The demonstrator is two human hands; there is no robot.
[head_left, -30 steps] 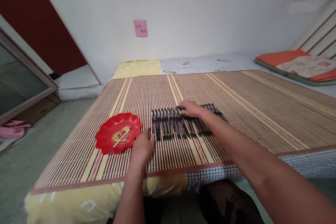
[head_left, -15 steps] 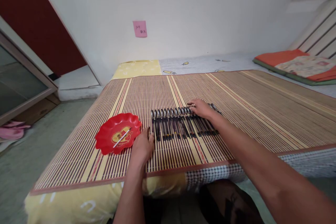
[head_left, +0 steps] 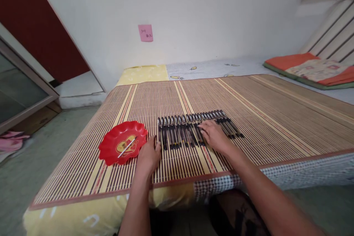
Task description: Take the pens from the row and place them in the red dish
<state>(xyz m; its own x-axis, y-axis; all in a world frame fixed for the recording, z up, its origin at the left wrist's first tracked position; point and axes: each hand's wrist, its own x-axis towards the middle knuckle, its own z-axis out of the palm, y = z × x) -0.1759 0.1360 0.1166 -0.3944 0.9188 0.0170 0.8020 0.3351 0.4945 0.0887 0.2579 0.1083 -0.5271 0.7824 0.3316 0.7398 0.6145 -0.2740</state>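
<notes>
A row of several dark pens [head_left: 179,131] lies side by side on a striped bamboo mat [head_left: 249,118] covering a bed. My right hand [head_left: 214,136] rests flat on the near ends of the pens around the middle of the row, fingers stretched out. My left hand [head_left: 149,155] lies on the mat against the left end of the row, fingers loosely curled, thumb beside the outermost pen. A red scalloped plate [head_left: 110,147] with a thin white stick [head_left: 126,146] in it sits just left of my left hand.
The bed's near edge shows yellow and checked sheets [head_left: 215,188]. Folded orange and patterned bedding [head_left: 312,68] lies at the far right. A white wall with a pink note [head_left: 145,32] stands behind; a grey floor and a glass door frame are to the left.
My right hand has drawn back from the far tips of the pens to their near ends. The left hand has stayed put. The camera has tipped slightly.
</notes>
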